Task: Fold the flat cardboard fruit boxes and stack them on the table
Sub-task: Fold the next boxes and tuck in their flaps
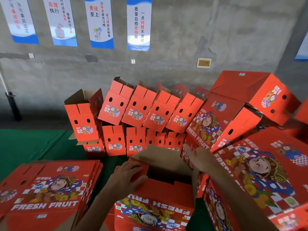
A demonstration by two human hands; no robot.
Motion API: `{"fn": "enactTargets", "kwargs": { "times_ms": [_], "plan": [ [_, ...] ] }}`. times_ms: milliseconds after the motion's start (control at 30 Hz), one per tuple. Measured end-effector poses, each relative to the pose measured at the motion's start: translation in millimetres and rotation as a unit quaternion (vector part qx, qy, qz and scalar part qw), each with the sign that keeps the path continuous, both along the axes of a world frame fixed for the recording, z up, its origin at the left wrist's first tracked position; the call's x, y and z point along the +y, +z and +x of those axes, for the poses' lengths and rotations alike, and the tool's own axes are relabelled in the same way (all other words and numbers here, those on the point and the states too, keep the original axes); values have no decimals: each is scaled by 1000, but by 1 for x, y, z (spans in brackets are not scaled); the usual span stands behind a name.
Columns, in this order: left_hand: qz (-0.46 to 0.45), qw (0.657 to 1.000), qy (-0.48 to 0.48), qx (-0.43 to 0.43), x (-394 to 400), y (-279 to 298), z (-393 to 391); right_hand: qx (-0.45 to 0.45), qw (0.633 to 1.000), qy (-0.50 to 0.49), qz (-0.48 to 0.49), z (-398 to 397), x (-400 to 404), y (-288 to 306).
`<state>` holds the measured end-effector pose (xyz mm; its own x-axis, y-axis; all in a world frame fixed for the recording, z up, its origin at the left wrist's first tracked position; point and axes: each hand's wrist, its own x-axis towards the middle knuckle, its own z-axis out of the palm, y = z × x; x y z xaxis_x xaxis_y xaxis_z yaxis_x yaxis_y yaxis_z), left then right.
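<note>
Red box [155, 194] between both hands, apparently crowded by stacked boxes [133, 114].

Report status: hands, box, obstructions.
Left hand pressing a flap of the open box. Right hand flat on its right flap. Folded boxes crowd the right.

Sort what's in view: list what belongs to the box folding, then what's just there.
Job: box being folded; left hand; right hand; flat box stack; folded boxes; green table cover.
Just there: wall posters; wall plaque.
</note>
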<state>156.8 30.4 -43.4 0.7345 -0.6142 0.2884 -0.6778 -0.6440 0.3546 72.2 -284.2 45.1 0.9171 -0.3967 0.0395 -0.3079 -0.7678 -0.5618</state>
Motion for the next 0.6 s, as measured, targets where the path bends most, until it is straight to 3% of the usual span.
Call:
{"fn": "enactTargets", "kwargs": {
  "times_ms": [67, 100, 233, 300, 367, 433, 500, 600],
  "plan": [
    [-4, 1000, 7, 6, -5, -2, 2, -48, 978, 19, 203, -4, 4, -9],
    [-3, 1000, 4, 9, -9, -2, 4, -54, 971, 40, 231, -7, 8, -15],
    [55, 997, 50, -8, -27, 1, 4, -16, 988, 155, 13, -11, 21, -56],
    [57, 995, 78, -29, -33, 1, 2, -58, 988, 104, -97, -10, 29, -74],
    [7, 997, 77, -19, -33, 1, 1, -122, 981, 32, -146, -9, 35, -86],
    [-81, 994, 65, 15, -28, -1, 1, -163, 983, 41, -75, -8, 36, -92],
    [-146, 987, 44, 40, -23, -4, 2, -178, 978, 91, 55, -8, 37, -93],
    [-210, 976, 2, 57, -18, -10, 3, -228, 935, 79, 258, -12, 37, -93]
  ]
}}
